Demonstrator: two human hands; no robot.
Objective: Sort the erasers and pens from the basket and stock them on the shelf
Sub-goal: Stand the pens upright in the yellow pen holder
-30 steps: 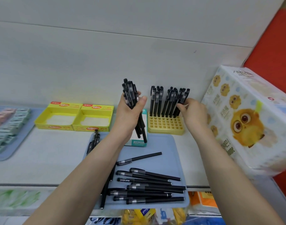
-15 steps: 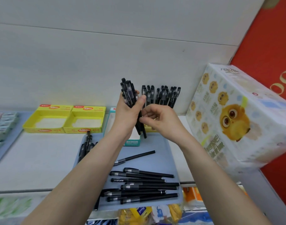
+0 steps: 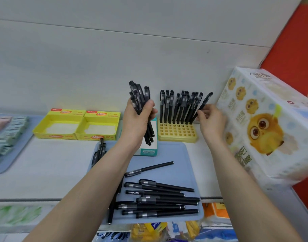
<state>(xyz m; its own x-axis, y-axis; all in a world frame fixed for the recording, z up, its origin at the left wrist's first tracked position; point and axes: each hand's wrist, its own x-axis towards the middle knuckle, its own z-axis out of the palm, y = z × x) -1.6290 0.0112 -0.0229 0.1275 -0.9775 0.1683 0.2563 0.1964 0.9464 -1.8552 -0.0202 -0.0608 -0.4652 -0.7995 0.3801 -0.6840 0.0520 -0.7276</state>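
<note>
The right hand [image 3: 210, 119] pinches one pen [image 3: 203, 104], tilted, at the right end of the yellow rack [image 3: 176, 133]; it should stand the pen upright over a free hole before pushing down. Just left of the rack, the left hand [image 3: 136, 121] grips a bundle of pens [image 3: 138, 100].

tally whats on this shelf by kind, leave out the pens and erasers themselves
yellow open boxes: 2
yellow pen rack: 1
blue trays: 2
teal-and-white box: 1
tissue pack: 1
total: 7
</note>
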